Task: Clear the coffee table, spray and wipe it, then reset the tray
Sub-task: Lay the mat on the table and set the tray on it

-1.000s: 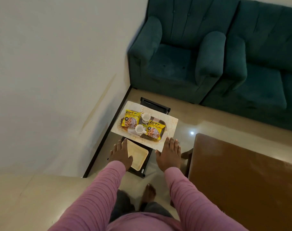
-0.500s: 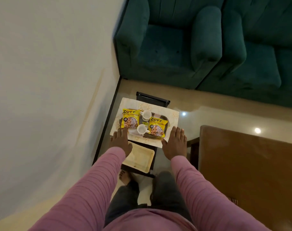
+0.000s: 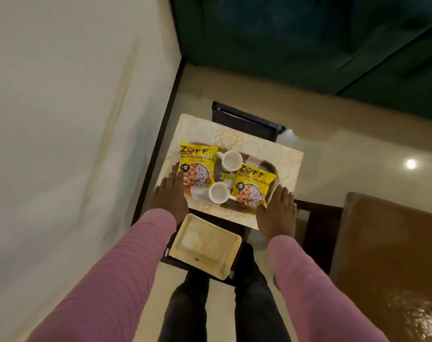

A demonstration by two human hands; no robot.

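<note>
Head view, from near to far. Closest, dark trousers [image 3: 185,312] between a left sleeve [image 3: 116,280] and a right sleeve [image 3: 308,280], both pink, stretched forward. Just beyond the knees, a pale square plate [image 3: 205,245] lying on a dark stand [image 3: 243,234], low between the two arms.

Next, a small table [image 3: 259,146] with a cream patterned top, carrying the tray [image 3: 271,169]. Left hand [image 3: 170,193] at the left end of the tray, fingers straight and pressed together, tips just beside the left packet [image 3: 197,166]. Right hand [image 3: 276,213] at the right end, fingers straight and close together, just beside the right packet [image 3: 253,186]. Cannot tell if either hand touches the tray rim.

On the tray, both yellow packets lying flat and covering most of it, with a near cup [image 3: 218,192] and a far cup [image 3: 231,159], both white, between them.

Behind the small table, a dark chair back [image 3: 249,122]. To the right, a brown table [image 3: 395,255], well apart from the tray. Farthest, a green sofa [image 3: 308,40]; along the left, a pale wall [image 3: 62,119].
</note>
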